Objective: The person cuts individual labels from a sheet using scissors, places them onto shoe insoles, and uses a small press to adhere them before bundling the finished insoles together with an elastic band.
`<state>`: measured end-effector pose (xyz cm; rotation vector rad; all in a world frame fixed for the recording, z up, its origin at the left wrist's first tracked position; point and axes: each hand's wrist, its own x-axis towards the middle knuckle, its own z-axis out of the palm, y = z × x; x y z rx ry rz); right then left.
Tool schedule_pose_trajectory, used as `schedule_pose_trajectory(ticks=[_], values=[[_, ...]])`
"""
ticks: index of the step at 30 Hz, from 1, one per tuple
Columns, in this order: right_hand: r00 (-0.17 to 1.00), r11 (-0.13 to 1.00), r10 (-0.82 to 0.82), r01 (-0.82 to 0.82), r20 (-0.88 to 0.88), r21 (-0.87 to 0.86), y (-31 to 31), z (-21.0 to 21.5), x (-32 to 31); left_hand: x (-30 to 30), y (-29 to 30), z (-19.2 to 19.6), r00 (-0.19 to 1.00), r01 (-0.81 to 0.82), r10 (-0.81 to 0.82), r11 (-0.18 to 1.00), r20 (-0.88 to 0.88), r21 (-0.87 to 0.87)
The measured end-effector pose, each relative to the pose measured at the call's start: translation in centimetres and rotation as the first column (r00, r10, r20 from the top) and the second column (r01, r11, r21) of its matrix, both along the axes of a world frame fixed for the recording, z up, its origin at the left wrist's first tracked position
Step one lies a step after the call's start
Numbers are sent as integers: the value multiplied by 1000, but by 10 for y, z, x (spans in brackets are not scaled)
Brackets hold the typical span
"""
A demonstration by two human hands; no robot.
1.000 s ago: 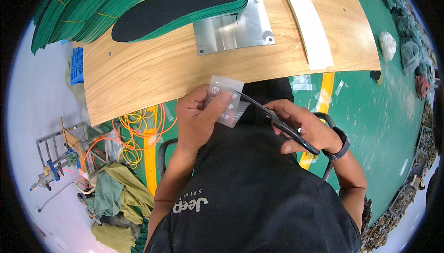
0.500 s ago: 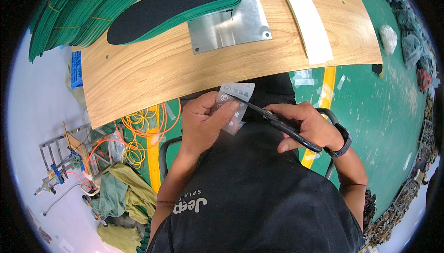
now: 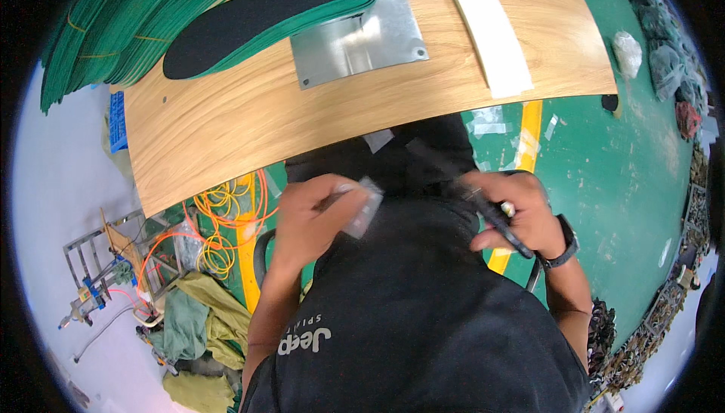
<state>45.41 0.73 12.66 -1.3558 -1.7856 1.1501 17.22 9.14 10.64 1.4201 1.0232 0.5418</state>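
Over my lap, my left hand [image 3: 311, 213] pinches a small see-through plastic sheet [image 3: 365, 215] with pale printing, slightly blurred. Black-handled scissors [image 3: 498, 225] are gripped in my right hand [image 3: 529, 213]; their blades, smeared by motion, point up and left, apart from the sheet. A separate pale scrap of the sheet [image 3: 378, 140] is on or just above my dark trousers near the table edge. On the wooden table [image 3: 249, 129] ahead lies a stack of green insoles [image 3: 264, 24] with a black top one, partly over a metal plate [image 3: 355, 50].
More green insoles in banded bundles [image 3: 136, 27] are heaped at the far left. A long white strip [image 3: 491, 27] lies on the table's right side. Orange and yellow hoses [image 3: 219, 224] coil on the floor at left, beside a metal rack [image 3: 91, 250] and green cloths [image 3: 185, 315].
A scrap has come off the sheet and is apart from it. My left hand has drawn down and left with the rest; the scissors have swung away from the sheet.
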Motion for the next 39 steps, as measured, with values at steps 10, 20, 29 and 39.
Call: schedule_pose_trajectory(ticks=[10, 20, 29, 39], values=[[510, 750, -661, 472, 551, 463, 109, -2, 130, 53, 15, 12, 980, 192, -120, 769, -158, 609], [884, 768, -352, 85, 308, 635, 66, 24, -23, 46, 17, 9, 965, -258, 237, 790, 111, 557], [972, 918, -139, 198, -190, 343, 75, -12, -97, 22, 41, 21, 913, -196, 153, 978, 377, 77], [978, 936, -89, 147, -187, 321, 130, -15, -111, -15, 95, 21, 970, -122, 60, 957, 234, 263]])
